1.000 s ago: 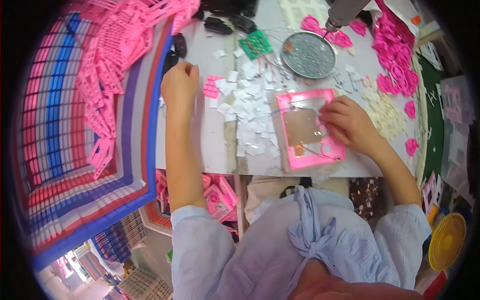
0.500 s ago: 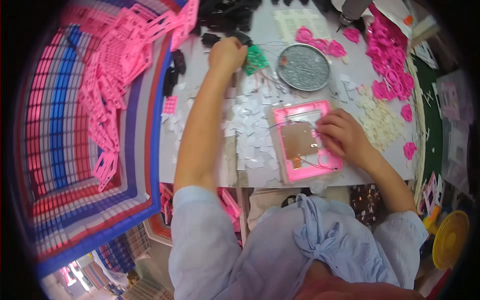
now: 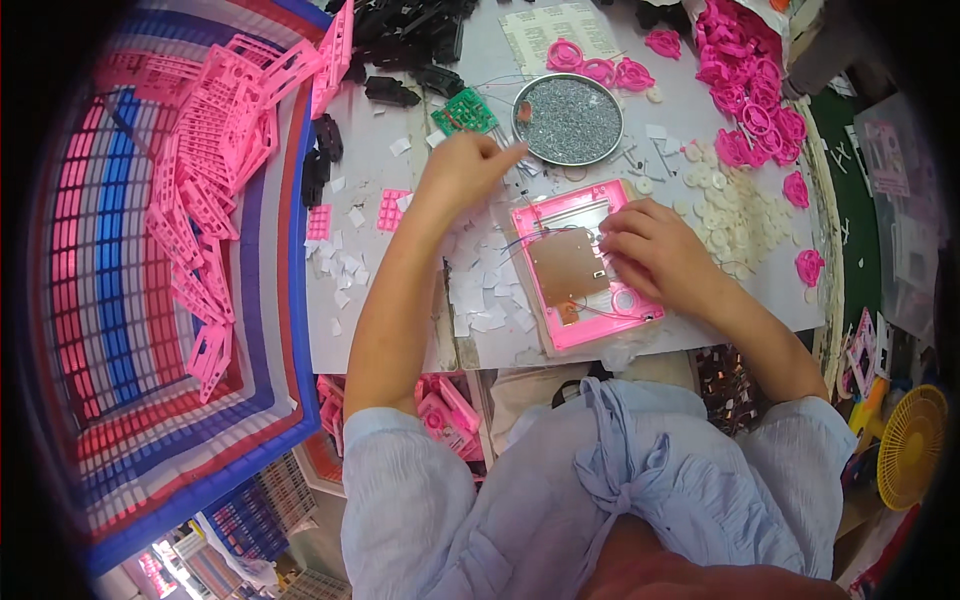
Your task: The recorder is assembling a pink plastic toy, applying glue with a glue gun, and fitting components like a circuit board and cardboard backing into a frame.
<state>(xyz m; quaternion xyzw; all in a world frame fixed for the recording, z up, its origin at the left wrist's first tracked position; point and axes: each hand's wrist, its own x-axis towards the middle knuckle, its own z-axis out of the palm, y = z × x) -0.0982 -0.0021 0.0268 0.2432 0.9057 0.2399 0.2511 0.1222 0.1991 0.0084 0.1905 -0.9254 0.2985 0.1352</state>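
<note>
A pink plastic casing (image 3: 530,240) lies near the table's front edge, with a brown board (image 3: 568,268) and thin wires inside it. My right hand (image 3: 660,255) grips the casing's right side, fingers curled over its edge. Left of the casing's far end, my left hand (image 3: 462,175) hovers over the table, thumb and forefinger drawn close together and pointing right. Whatever those fingers hold, if anything, cannot be made out. Just beyond that hand rests a green circuit board (image 3: 465,112) with wires. A round metal dish (image 3: 568,120) of small grey metal pieces stands to its right.
White paper-like pieces (image 3: 490,315) and pink keypads (image 3: 393,210) scatter the table. Black parts (image 3: 410,40) pile up at the back; pink rings (image 3: 745,90) and cream discs (image 3: 735,215) lie right. A striped basket (image 3: 265,310) of pink frames borders the left; a yellow fan (image 3: 912,447) stands right.
My left hand has come back from the black parts beside the green board, nearer to me and rightward. My right hand stays on the casing. The whole view has shifted slightly.
</note>
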